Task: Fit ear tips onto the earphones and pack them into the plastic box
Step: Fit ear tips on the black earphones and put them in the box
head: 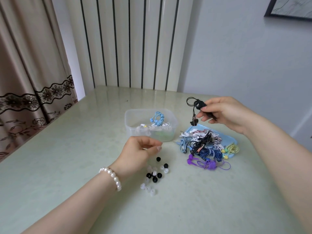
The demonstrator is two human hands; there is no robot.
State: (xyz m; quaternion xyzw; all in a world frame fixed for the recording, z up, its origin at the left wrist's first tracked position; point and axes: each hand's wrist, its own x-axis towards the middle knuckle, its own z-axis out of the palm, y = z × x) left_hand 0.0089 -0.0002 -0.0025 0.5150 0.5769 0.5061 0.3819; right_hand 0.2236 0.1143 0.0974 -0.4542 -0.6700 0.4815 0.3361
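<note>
Nearest me, loose ear tips (154, 175) lie scattered on the table (67, 166), black ones and clear ones mixed, just below my left hand (136, 152). That hand, with a pearl bracelet (112, 177) on its wrist, hovers over the scatter, thumb and fingertips drawn together in a pinch. I think there may be a clear tip between them, but it is too small and pale to tell, so I won't claim it.

A little farther and to the right, the pile of earphones (206, 147) still to be done sits partly on a blue lid (231, 138): purple, dark blue, pale blue, yellow-green, and striped white cords, tangled together.

Above that pile my right hand (222, 114) holds up a black earphone set (197, 107), fingers curled round the coiled cord, with the buds dangling below the coil, well clear of the table.

Beyond my left hand stands the plastic box (150, 124), open, with a light blue set and white ones already lying inside.

So I judge this to be the fitting step for the black pair, with much of the task ahead. Next I need to bring both hands together, steady one dangling bud, and push a tip squarely over its nozzle. A black tip would match; it has to seat fully or it will drop off in the box.
</note>
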